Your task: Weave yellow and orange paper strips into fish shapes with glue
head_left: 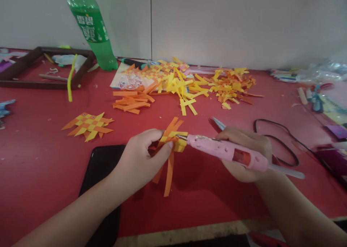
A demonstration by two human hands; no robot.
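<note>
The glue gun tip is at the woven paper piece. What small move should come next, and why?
Probably squeeze out one small dot of glue. The right hand holds the glue gun with its tip against the woven paper piece, and the left hand pinches that piece steady.

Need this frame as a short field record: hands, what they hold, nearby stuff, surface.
left hand: pinches woven paper piece, orange and yellow
right hand: grips pink glue gun, nozzle at the woven piece
nearby: second woven piece, loose paper strips, black flat device, green bottle, black cable
surface: red table
</note>
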